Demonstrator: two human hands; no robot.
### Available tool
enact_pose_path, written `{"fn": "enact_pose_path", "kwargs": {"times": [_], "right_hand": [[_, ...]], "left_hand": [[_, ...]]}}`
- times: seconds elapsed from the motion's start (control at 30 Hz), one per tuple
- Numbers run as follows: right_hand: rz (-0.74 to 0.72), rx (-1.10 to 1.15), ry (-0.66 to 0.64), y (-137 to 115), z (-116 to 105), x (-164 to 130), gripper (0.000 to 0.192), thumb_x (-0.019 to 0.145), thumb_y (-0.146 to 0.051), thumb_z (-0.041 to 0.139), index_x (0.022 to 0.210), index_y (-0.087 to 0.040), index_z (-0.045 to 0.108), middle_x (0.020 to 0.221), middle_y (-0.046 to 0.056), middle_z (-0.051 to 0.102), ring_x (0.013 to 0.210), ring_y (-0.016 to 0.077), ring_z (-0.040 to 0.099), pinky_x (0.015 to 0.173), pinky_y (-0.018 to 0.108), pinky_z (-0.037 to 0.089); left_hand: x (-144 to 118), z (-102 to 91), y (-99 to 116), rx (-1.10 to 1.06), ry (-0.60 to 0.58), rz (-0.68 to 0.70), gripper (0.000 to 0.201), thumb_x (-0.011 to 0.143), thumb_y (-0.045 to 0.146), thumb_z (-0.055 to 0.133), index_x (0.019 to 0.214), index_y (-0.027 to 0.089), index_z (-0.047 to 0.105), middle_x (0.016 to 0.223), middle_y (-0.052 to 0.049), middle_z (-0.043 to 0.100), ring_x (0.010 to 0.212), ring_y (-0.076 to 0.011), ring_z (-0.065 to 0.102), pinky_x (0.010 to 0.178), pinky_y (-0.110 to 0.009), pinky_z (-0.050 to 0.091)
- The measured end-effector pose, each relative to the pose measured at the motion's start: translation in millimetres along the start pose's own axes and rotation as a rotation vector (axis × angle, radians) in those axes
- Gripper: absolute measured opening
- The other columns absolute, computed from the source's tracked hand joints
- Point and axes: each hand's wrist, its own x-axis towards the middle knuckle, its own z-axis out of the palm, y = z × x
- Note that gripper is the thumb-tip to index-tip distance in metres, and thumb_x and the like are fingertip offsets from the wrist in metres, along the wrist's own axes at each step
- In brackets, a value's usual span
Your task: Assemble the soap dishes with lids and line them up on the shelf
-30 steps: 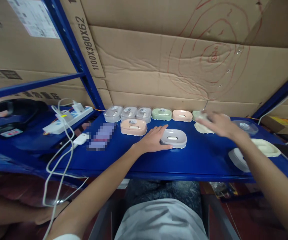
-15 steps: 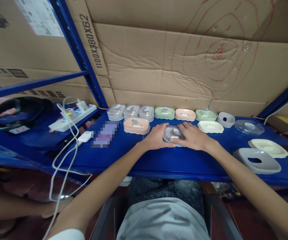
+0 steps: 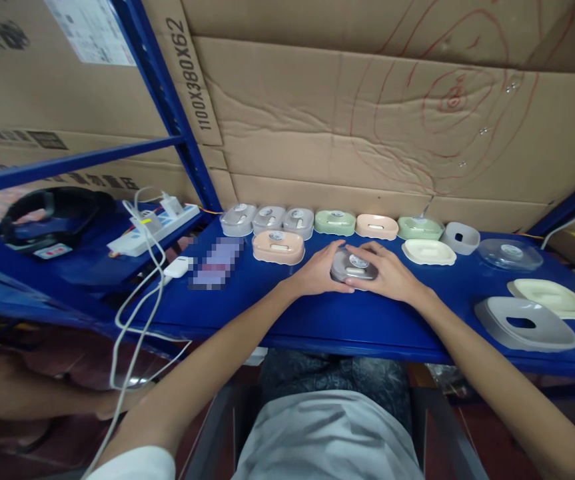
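Observation:
A small grey soap box with a clear lid and a round sticker sits at the middle of the blue tabletop, held from both sides. My left hand curves around its left side, thumb along the front edge. Around the right side wraps my right hand, with its fingers at the far edge of the lid and its thumb near the front. The underside of the box is hidden. Just behind and to the left stands a peach soap box; a cream tray lies to the right.
Lidded grey boxes, a green box and a peach shell line the cardboard back. At right are a clear lid and a grey shell. A blurred phone, cables and a power strip occupy the left.
The camera view has shifted slightly. My right hand's fingers have moved over the lid's far edge, and more of the grey soap box's top shows between my hands.

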Motion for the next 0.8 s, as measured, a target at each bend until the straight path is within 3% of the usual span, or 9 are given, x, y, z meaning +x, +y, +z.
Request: {"fn": "enact_pose_path", "kwargs": {"times": [0.27, 0.8], "right_hand": [[0.025, 0.041, 0.060, -1.8, 1.5, 3.6, 0.076, 0.090, -0.071, 0.077, 0.150, -0.025, 0.071, 0.128, 0.014, 0.071, 0.113, 0.0326, 0.074, 0.105, 0.053, 0.060], [-0.023, -0.083, 0.068, -1.0, 8.0, 1.1, 0.075, 0.093, -0.066, 0.075, 0.154, -0.023, 0.067, 0.132, 0.018, 0.069, 0.118, 0.0376, 0.071, 0.105, 0.058, 0.061]], "left_hand": [[0.1, 2.3, -2.2, -0.017, 0.015, -0.006, 0.126, 0.067, 0.054, 0.100, 0.167, 0.018, 0.033, 0.173, -0.023, 0.042, 0.159, -0.0422, 0.044, 0.130, -0.057, 0.038], [0.4, 3.6, -5.5, -0.048, 0.021, -0.016, 0.133, 0.064, 0.054, 0.101, 0.171, 0.023, 0.029, 0.174, -0.022, 0.041, 0.161, -0.0457, 0.040, 0.130, -0.063, 0.035]]}}
